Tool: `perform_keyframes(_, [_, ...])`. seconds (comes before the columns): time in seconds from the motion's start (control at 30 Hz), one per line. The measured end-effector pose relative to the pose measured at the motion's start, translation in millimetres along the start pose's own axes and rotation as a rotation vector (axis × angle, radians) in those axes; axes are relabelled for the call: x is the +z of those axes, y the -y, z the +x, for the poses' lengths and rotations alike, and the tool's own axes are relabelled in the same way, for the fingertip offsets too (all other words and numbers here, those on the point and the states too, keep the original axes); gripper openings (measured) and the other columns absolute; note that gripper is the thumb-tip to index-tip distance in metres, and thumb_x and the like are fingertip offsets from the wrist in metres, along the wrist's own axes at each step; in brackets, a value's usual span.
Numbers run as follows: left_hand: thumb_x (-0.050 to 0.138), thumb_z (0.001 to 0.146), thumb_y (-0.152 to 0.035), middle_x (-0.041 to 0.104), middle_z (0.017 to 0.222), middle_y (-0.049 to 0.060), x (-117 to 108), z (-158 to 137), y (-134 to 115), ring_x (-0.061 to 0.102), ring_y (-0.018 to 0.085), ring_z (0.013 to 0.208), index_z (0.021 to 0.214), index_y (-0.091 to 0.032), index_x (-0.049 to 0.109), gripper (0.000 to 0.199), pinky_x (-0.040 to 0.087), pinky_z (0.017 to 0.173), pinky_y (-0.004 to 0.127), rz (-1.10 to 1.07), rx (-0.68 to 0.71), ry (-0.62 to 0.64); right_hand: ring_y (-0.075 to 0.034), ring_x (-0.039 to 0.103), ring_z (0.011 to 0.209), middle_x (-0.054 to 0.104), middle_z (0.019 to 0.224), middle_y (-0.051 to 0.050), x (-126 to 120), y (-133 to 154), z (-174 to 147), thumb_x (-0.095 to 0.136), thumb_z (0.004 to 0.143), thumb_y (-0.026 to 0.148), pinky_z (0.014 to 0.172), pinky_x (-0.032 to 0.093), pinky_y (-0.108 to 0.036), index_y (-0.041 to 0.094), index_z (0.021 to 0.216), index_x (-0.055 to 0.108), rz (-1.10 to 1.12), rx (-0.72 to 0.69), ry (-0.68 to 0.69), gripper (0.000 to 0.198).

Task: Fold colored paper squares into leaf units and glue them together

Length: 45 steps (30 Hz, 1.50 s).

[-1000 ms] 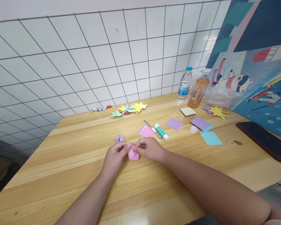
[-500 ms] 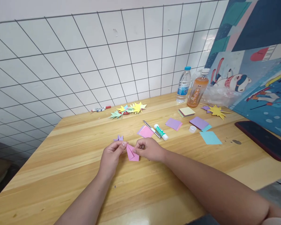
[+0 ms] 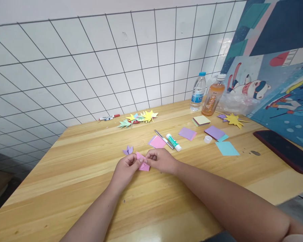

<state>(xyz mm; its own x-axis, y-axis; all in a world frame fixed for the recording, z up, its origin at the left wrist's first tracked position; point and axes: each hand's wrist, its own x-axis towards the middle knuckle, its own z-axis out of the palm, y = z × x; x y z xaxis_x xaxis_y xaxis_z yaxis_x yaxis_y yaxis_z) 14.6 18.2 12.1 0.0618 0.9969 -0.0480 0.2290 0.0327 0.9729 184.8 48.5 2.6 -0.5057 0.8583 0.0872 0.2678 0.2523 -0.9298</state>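
Left hand point(image 3: 125, 168): pinches folded pink paper point(image 3: 145, 167), thumb on top.
Right hand point(image 3: 163, 161): pinches its right side.
Bottles point(image 3: 213, 100): 2, side by side.

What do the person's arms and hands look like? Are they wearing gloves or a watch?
No gloves or watch show. The bare, five-fingered left hand and matching right hand have no rings that I can see. Both long, tapering forearms are uncovered. Near the right elbow, there's a pale, whitish bit of cloth, perhaps a short sleeve's edge.
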Motion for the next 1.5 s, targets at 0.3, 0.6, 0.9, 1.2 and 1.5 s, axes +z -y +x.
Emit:
perform_keyframes(0.3, [0.068, 0.067, -0.043, 0.060, 0.064, -0.001, 1.8, -1.4, -3.2, 0.053, 0.014, 0.060, 0.071, -0.016, 0.063, 0.028, 0.041, 0.059, 0.024, -0.043, -0.015, -0.005, -0.008, 0.051, 0.055, 0.056, 0.065, 0.004, 0.2, -4.7, 1.4, 0.055, 0.079, 0.024, 0.050, 0.037, -0.018, 0.019, 0.087, 0.054, -0.017, -0.041, -0.026, 0.009])
perform_keyframes(0.6, [0.070, 0.065, -0.043, 0.068, 0.072, 0.005, 2.0, -1.4, -6.6, 0.059, 0.019, 0.069, 0.080, -0.018, 0.071, 0.029, 0.043, 0.063, 0.025, -0.045, -0.010, 0.038, -0.009, 0.054, 0.055, 0.059, 0.066, 0.006, -6.2, -2.1, 2.1, 0.056, 0.078, 0.020, 0.052, 0.038, -0.018, 0.021, 0.097, 0.046, 0.026, -0.077, -0.089, 0.022])
perform_keyframes(0.9, [0.067, 0.067, -0.045, 0.054, 0.057, -0.002, -3.6, 0.3, -6.0, 0.043, 0.011, 0.052, 0.072, -0.017, 0.065, 0.029, 0.033, 0.053, 0.021, -0.104, -0.033, -0.006, -0.011, 0.058, 0.079, 0.063, 0.090, -0.001, -7.7, 3.7, -2.6, 0.045, 0.069, -0.002, 0.069, 0.043, -0.021, 0.022, 0.094, 0.068, -0.133, -0.295, -0.031, 0.041])
perform_keyframes(1.2, [0.068, 0.068, -0.042, 0.057, 0.060, 0.000, -6.3, -0.7, -8.1, 0.044, 0.012, 0.054, 0.075, -0.017, 0.067, 0.027, 0.033, 0.053, 0.022, -0.114, -0.024, 0.029, -0.013, 0.057, 0.080, 0.062, 0.092, -0.002, -7.8, 2.7, -0.3, 0.058, 0.073, 0.007, 0.071, 0.045, -0.023, 0.022, 0.092, 0.067, -0.176, -0.283, -0.079, 0.026])
perform_keyframes(1.5, [0.070, 0.066, -0.039, 0.068, 0.075, 0.005, -3.3, -1.6, -8.7, 0.055, 0.017, 0.064, 0.081, -0.019, 0.071, 0.026, 0.039, 0.059, 0.026, -0.084, 0.023, 0.054, -0.011, 0.057, 0.073, 0.062, 0.083, -0.002, -7.9, 6.8, 0.3, 0.064, 0.075, 0.022, 0.067, 0.045, -0.022, 0.018, 0.079, 0.065, -0.014, -0.239, -0.137, 0.006])
